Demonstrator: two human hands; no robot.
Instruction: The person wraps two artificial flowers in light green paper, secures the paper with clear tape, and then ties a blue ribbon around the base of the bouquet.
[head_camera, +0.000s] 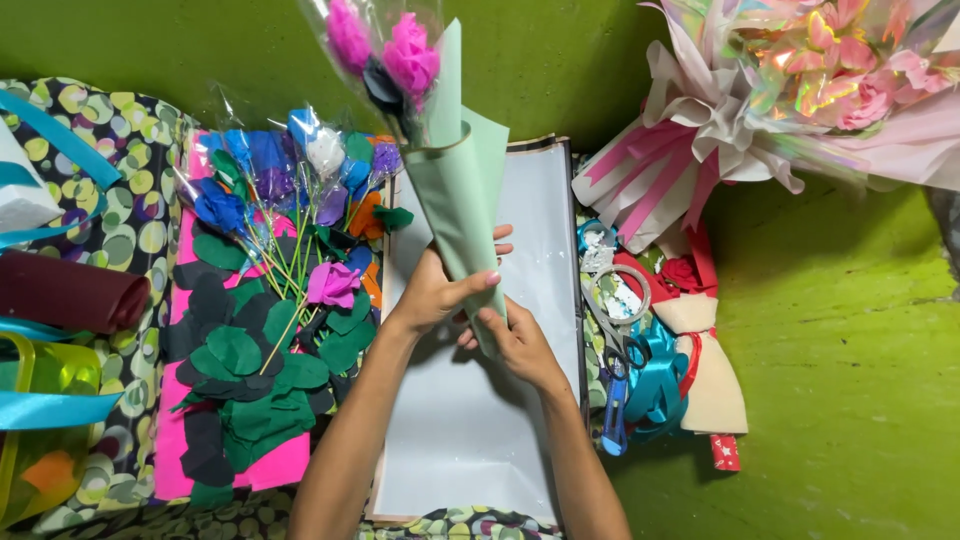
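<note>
Head view: the left hand (432, 292) and right hand (515, 338) both grip the narrow lower end of a pale green paper cone (458, 200), held above a stack of white sheets (540, 230). The left hand is closed around the cone from the left, thumb across its front; the right hand pinches the tip from below, fingers curled.

The wrap looks partly made. The paper is already rolled into a cone, and two pink flowers (385, 45) in a clear sleeve stand out of its open top. The cone's edge still stands loose along the right side, and no ribbon or tape shows on it, so by my reading the fastening and trimming are left.

The cone rises up and away from the hands, tilted slightly left, its tip between the two palms. To the left, more paper flowers (280, 180) and green leaves (250, 370) lie on a pink sheet (170, 440). To the right lie scissors (615, 390) and blue ribbon (660, 375), well apart from the hands, and a finished bouquet (790, 90) at the upper right.
</note>
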